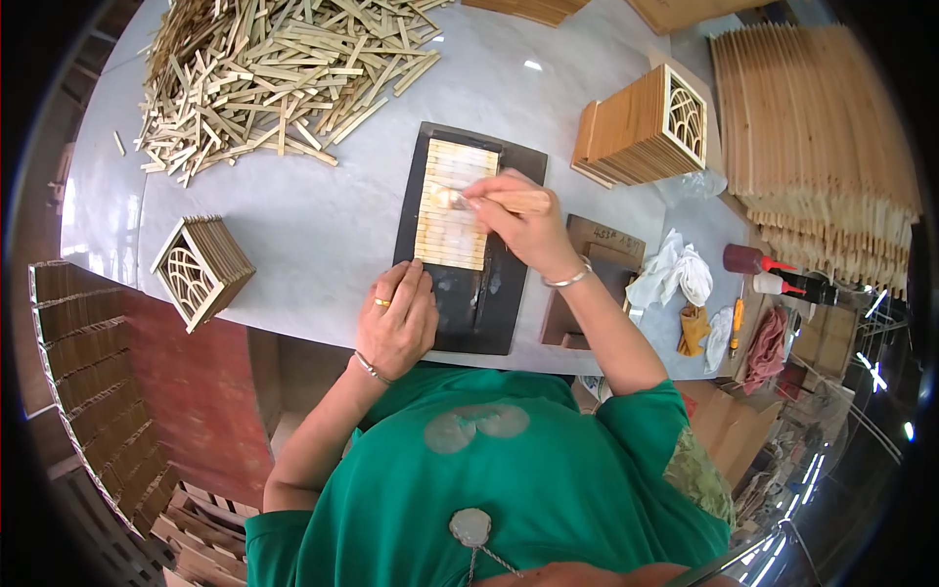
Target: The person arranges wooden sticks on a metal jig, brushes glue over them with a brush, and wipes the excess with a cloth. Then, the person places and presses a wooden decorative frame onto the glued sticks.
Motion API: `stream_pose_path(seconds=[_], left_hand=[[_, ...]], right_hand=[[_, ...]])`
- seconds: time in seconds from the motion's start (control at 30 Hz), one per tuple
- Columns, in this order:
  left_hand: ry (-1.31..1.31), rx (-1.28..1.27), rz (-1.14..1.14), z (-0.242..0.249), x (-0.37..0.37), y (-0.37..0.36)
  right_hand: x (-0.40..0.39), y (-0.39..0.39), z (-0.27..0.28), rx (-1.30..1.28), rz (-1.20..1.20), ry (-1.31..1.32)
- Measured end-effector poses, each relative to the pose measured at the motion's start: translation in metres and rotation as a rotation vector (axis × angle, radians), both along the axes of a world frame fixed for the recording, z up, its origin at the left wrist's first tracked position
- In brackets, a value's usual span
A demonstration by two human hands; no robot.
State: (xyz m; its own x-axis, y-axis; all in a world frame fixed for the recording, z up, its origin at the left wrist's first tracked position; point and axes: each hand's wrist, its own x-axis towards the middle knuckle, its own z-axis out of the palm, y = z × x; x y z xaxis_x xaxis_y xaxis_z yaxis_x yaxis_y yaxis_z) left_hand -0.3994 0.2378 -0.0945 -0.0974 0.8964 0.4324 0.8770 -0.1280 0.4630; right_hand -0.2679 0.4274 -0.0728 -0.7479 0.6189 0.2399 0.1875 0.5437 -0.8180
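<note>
A row of pale wooden slats (452, 245) lies side by side as a panel on a black board (455, 323) on the grey tabletop. My right hand (518, 217) is closed around a brush (518, 202) with a wooden handle. Its pale bristles meet the slats near the middle of the panel; the brush end is slightly blurred. At the panel's lower left corner, my left hand (399, 311) has its fingers bent and held together, the fingertips pressed to the edge of the slats.
Loose wooden sticks (293, 73) are heaped at the back left. Stacked house-shaped wooden frames (205, 269) stand left, and another stack (641, 127) right. A brown board (587, 284), white cloth (685, 274) and red bottle (748, 259) lie to the right. Tall wooden stacks (812, 117) rise beyond.
</note>
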Motion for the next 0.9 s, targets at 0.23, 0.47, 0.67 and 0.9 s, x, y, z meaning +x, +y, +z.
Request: stream_pose_path(seconds=[0.23, 0.47, 0.67, 0.9], left_hand=[[0.013, -0.004, 0.006, -0.005, 0.000, -0.002], [0.006, 0.009, 0.020, 0.000, 0.001, 0.000], [0.009, 0.022, 0.017, -0.008, 0.001, -0.002], [-0.013, 0.030, 0.019, -0.002, 0.001, -0.001]], right_hand=[[0.030, -0.031, 0.029, -0.604, -0.202, 0.061], [0.040, -0.054, 0.008, -0.506, -0.134, -0.006], [0.038, -0.056, 0.026, -0.546, -0.139, 0.047], [0.056, -0.059, 0.012, -0.480, -0.147, -0.037]])
